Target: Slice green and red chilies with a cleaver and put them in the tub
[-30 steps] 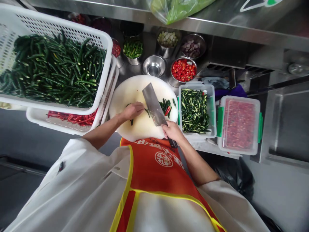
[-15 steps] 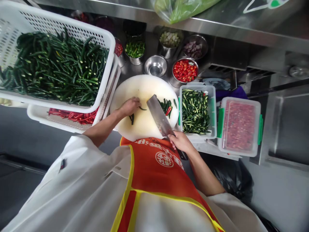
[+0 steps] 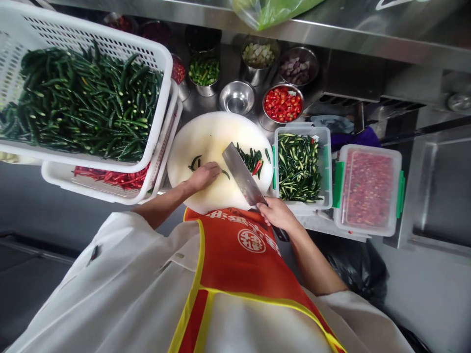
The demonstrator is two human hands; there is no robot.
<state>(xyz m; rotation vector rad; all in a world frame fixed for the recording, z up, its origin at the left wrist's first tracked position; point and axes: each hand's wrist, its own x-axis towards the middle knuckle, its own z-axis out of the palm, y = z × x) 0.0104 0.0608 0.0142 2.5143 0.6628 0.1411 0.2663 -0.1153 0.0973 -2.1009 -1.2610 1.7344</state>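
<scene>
Left hand (image 3: 206,175): over the middle of the cutting board (image 3: 198,130), fingers drawn together on one end of a single green chilli (image 3: 225,174). The chilli's free end points right, toward the blade, lying between the two hands.

Right hand (image 3: 274,214): at the board's near right edge, closed around the handle of a cleaver (image 3: 243,174). Blade slants from this hand up and leftward across the board, its far end beyond the left fingertips, just apart from the held chilli.

Loose green chillies (image 3: 197,162): a few, on the board, just beyond the back of the left hand.

Cut green pieces (image 3: 252,160): small heap beyond the right hand, on the blade's far side, a red piece (image 3: 257,167) among them.

Clear tub (image 3: 326,171): to the right of and beyond the right hand, filled with sliced green chilli (image 3: 299,166).

Lidded tub (image 3: 369,189): farther right of the same hand, red contents showing through.

White basket (image 3: 166,78): left of and beyond the left hand, heaped with whole green chillies (image 3: 88,105); red chillies (image 3: 110,177) in a lower basket (image 3: 86,190) beneath it.

Metal bowl (image 3: 237,98): beyond both hands, past the board's far edge.
</scene>
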